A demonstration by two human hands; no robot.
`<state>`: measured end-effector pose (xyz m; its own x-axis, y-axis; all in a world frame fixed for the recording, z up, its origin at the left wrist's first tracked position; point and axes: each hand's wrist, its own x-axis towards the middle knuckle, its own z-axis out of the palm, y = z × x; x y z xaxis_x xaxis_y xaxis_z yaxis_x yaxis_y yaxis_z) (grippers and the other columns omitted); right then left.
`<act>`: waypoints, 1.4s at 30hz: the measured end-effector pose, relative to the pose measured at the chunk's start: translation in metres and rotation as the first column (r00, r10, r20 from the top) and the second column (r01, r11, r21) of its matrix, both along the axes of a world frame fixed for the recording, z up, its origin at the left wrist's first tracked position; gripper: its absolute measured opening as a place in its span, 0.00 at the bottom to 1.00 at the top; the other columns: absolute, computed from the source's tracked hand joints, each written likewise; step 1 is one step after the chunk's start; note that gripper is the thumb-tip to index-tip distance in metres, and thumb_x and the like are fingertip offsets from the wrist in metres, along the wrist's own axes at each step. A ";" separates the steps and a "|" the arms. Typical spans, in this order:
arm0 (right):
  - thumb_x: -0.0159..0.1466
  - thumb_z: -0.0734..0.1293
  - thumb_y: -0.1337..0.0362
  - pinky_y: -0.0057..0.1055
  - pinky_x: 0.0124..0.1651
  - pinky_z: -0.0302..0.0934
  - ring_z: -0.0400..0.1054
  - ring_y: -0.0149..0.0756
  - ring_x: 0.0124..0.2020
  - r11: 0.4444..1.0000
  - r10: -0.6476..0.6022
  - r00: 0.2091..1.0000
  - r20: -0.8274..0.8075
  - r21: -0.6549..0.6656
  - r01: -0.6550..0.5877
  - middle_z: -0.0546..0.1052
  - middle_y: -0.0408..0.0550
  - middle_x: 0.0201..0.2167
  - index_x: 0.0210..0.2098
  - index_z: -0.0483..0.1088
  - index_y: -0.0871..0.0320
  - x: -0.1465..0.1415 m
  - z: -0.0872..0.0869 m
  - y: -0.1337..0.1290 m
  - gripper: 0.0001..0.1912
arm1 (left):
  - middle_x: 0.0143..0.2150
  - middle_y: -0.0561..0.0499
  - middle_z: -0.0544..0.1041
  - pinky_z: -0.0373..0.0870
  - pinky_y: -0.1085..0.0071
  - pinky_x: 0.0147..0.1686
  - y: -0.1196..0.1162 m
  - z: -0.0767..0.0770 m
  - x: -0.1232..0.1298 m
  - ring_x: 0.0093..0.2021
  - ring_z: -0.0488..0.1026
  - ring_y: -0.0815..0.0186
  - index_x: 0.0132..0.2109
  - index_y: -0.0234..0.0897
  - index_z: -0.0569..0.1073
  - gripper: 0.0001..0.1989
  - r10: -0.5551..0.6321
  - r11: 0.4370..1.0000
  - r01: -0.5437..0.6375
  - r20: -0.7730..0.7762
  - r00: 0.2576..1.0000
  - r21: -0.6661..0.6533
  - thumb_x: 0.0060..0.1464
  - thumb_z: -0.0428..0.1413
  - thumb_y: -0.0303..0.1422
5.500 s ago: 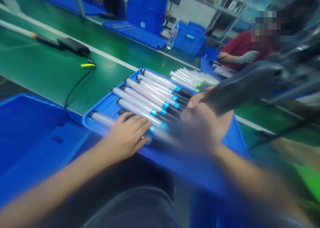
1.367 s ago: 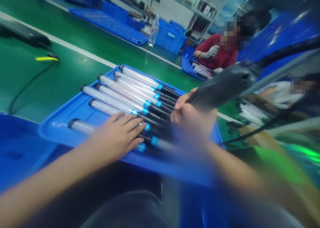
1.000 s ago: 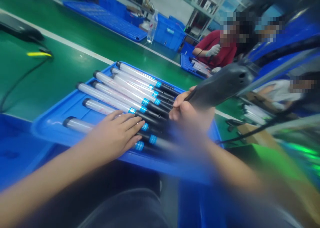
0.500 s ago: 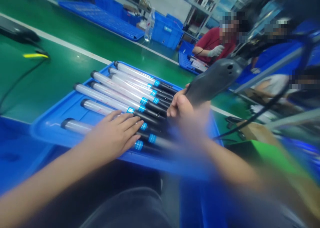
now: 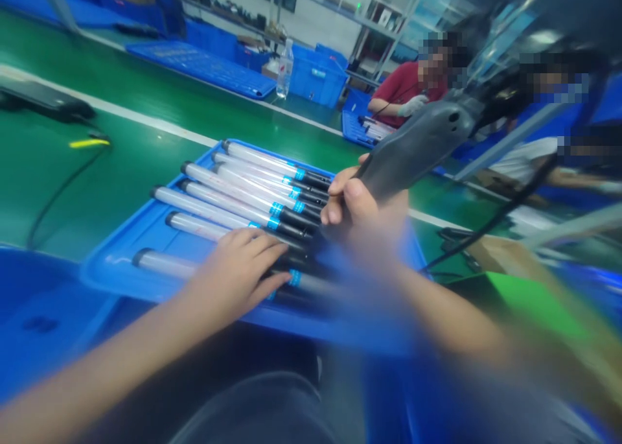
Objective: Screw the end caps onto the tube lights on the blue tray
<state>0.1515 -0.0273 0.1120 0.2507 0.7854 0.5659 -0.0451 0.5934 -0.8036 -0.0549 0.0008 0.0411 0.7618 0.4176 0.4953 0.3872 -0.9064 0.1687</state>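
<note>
Several clear tubes [image 5: 194, 195] with black caps, blue labels and black handle ends lie side by side in a blue tray [image 5: 116, 269]. My left hand [image 5: 245, 262] lies over the near tubes, its fingers and thumb closed around the black end of one. In my right hand [image 5: 359, 204] is a dark grey hand-held power tool [image 5: 413, 149], shaped like an electric screwdriver, slanting down to the left. Blur hides its lower tip and part of my right wrist.
Past the tray runs a green surface [image 5: 160, 152] with a white line. A black device [image 5: 48, 100] with a cable lies at left, a bottle [image 5: 285, 68] and blue bin [image 5: 318, 74] behind. Co-workers sit at right. A cardboard box [image 5: 505, 256] stands near my right arm.
The view has shifted, so the tray sits slightly lower. My left hand has slid right along the tubes, its fingers more bent. My right hand keeps the tool in nearly the same place.
</note>
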 end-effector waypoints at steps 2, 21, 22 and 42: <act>0.64 0.74 0.57 0.29 0.27 0.68 0.67 0.25 0.21 0.999 0.038 0.999 -0.014 -0.026 -0.038 0.75 0.37 0.28 0.40 0.67 0.53 -0.006 0.006 -0.002 0.13 | 0.48 0.46 0.83 0.71 0.60 0.50 -0.002 0.005 0.014 0.49 0.76 0.56 0.52 0.37 0.80 0.15 -0.005 0.993 0.009 0.027 1.000 -0.116 0.71 0.56 0.42; 0.63 0.76 0.50 0.30 0.24 0.65 0.67 0.29 0.21 0.999 0.045 0.999 0.007 -0.019 -0.045 0.74 0.38 0.26 0.35 0.70 0.51 0.002 -0.004 0.011 0.16 | 0.39 0.43 0.78 0.70 0.61 0.40 0.048 -0.003 -0.023 0.38 0.74 0.58 0.52 0.34 0.82 0.20 0.062 0.994 -0.047 -0.152 0.986 0.101 0.74 0.47 0.37; 0.63 0.76 0.51 0.30 0.25 0.66 0.68 0.29 0.22 0.998 0.052 0.999 0.013 -0.026 -0.051 0.74 0.38 0.27 0.37 0.70 0.51 0.001 -0.005 0.013 0.14 | 0.39 0.43 0.78 0.71 0.61 0.40 0.046 -0.002 -0.023 0.38 0.74 0.58 0.49 0.34 0.82 0.20 0.056 0.995 -0.044 -0.133 0.990 0.093 0.74 0.47 0.37; 0.63 0.76 0.51 0.32 0.25 0.70 0.66 0.27 0.21 0.999 0.013 0.997 0.082 -0.045 -0.009 0.76 0.37 0.31 0.46 0.65 0.49 -0.013 -0.027 0.037 0.20 | 0.42 0.45 0.76 0.67 0.61 0.40 0.038 -0.003 -0.023 0.41 0.71 0.57 0.56 0.42 0.81 0.15 0.011 0.996 0.008 -0.204 0.979 0.090 0.70 0.51 0.32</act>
<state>0.1386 0.0098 0.0851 0.1962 0.8125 0.5489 0.0159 0.5570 -0.8303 -0.0784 0.0389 0.0379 0.8499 0.3797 0.3654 0.4065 -0.9137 0.0041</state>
